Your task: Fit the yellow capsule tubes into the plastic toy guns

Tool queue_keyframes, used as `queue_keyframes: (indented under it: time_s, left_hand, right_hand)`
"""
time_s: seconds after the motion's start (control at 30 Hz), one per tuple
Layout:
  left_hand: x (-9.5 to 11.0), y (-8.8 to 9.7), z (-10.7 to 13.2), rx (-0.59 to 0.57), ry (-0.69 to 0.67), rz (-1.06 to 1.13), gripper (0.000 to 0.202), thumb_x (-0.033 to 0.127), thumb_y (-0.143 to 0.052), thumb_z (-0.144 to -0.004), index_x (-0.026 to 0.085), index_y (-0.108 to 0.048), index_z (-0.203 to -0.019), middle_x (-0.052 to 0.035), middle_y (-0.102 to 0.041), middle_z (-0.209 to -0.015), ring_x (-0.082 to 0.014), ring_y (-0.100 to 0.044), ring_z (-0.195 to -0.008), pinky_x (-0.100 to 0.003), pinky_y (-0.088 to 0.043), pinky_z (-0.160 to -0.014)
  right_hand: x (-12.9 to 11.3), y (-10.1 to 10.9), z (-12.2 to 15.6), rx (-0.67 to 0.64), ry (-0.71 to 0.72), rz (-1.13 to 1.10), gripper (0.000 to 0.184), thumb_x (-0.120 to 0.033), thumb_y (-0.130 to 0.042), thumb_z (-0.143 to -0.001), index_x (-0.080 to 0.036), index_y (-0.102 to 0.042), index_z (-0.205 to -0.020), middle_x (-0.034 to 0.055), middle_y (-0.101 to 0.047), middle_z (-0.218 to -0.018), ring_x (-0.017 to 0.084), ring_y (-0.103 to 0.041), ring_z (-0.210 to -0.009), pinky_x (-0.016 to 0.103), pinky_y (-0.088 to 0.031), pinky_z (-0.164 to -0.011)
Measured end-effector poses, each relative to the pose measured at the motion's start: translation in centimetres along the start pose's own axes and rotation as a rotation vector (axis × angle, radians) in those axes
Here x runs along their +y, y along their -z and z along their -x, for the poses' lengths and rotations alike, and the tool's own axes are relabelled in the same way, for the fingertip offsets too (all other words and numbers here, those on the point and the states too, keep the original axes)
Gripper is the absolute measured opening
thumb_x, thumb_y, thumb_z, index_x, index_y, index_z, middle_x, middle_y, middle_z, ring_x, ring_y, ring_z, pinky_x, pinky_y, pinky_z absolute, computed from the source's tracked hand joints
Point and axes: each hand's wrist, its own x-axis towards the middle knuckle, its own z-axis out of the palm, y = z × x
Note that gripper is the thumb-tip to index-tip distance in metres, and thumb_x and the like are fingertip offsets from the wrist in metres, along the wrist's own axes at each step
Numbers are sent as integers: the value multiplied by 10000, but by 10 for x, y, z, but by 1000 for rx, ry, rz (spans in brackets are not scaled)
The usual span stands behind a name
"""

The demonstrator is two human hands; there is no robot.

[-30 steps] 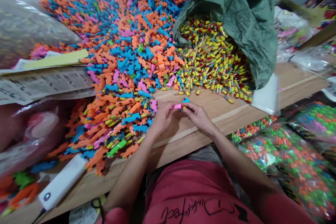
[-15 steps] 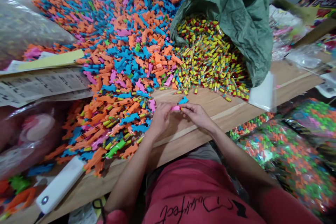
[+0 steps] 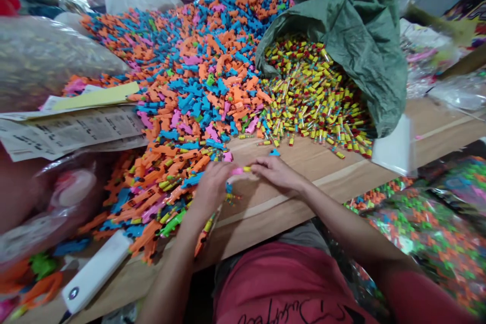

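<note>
Right now, the left hand (image 3: 212,187) and the right hand (image 3: 279,174) meet near the middle of the view, their fingers (image 3: 261,166) nearly closed and pinching 1 small pink plastic piece joined to a yellow cylinder (image 3: 241,170) between them. Its long axis lies almost level across the view, the pink end pointing to the left hand and the yellow end to the right. It sits over the light wooden table (image 3: 322,174). Low at left, a white power bank (image 3: 94,271) rests by the table's front edge; low at right lie clear bags of mixed plastic pieces (image 3: 417,233). Just past the right hand is 1 small blue plastic piece (image 3: 274,152). Farther off spreads a heap of orange, blue and pink plastic pieces (image 3: 197,86), beside yellow, red-capped capsules (image 3: 315,96) at the mouth of a green woven sack (image 3: 341,25).
</note>
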Motion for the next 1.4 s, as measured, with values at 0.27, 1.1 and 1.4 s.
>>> queue_keyframes:
  time_s: [0.27,1.1,1.4]
  left_hand:
    - [-21,94,15,421,454,-281,383,279,-645,-933,247,-664,-1314,-109,-634,-1363,-346,-575,-1300,-559,-463,-1147]
    - [21,-71,-72,-141,274,203,245,162,-540,-927,172,-728,-1083,-122,-744,-1061,-272,-692,-1011,-415,-562,-946]
    - [38,-131,-95,-111,202,278,242,121,-669,-889,160,-700,-1126,-144,-677,-1155,-325,-607,-1141,-493,-500,-1040]
  right_hand:
    - [40,7,-115,141,115,778,227,-94,-546,-977,-164,-753,-1037,143,-703,-1077,290,-584,-1064,418,-452,-986]
    - [32,44,-69,240,148,643,259,-162,-513,-987,-161,-661,-1200,122,-680,-1197,270,-566,-1116,391,-417,-991]
    - [41,75,36,404,-2,389,222,-287,-540,-971,-196,-697,-1099,93,-671,-1065,254,-620,-1015,399,-490,-954]
